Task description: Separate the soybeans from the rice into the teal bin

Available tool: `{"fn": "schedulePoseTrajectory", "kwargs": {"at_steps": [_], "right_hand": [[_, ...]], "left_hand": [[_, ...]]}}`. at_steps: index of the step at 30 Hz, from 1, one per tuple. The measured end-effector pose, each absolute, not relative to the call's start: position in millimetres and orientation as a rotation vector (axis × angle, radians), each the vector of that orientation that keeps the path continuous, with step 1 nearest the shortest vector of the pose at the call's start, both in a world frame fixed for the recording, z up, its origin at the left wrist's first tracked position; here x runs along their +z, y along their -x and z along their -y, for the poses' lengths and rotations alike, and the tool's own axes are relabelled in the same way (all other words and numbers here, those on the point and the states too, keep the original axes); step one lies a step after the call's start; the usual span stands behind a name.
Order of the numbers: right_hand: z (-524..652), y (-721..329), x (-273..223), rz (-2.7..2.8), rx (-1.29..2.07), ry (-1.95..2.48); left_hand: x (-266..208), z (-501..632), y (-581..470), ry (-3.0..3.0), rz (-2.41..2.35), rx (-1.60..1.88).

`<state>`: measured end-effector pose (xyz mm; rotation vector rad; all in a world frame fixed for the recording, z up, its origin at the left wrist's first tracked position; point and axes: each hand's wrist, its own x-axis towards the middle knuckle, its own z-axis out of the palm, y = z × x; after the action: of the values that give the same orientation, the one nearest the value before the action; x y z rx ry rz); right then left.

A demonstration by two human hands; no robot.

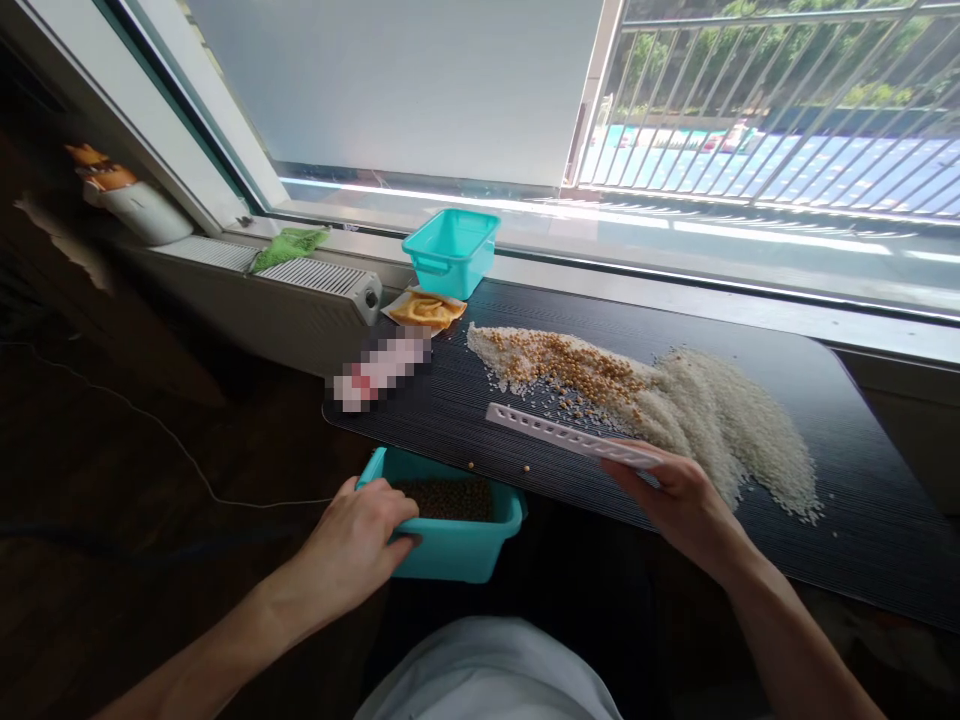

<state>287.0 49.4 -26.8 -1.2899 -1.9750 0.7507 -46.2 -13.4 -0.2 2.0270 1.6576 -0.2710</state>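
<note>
My left hand (367,535) grips the left rim of a turquoise plastic bin (450,550), held just below the table's front edge. Small brown grains, like dried peas or soybeans (450,498), cover the bin's floor. In my right hand (682,490) is a flat white plastic strip with a row of slots (555,432), held over the table. Behind the strip lies a long heap of white rice (720,410), with yellow-brown peas or soybeans (577,368) mixed over its left part. Two loose ones rest near the front edge.
The dark table (870,480) stands against the window. An empty turquoise bin (454,250) is at its back left, near a yellow cloth (427,308) and a blurred-out object (382,370). Left are a radiator (300,300) with a green cloth (291,248) and a white pot (150,210).
</note>
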Motion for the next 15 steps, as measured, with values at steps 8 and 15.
{"fn": "schedulePoseTrajectory", "kwargs": {"at_steps": [8, 15], "right_hand": [[28, -294, -56, 1.815, 0.624, 1.361], [11, -293, -47, 1.808, 0.619, 1.331]], "left_hand": [[-3, 20, 21, -2.088, -1.528, -0.205], [-4, 22, 14, -2.093, -1.487, -0.221]]}}
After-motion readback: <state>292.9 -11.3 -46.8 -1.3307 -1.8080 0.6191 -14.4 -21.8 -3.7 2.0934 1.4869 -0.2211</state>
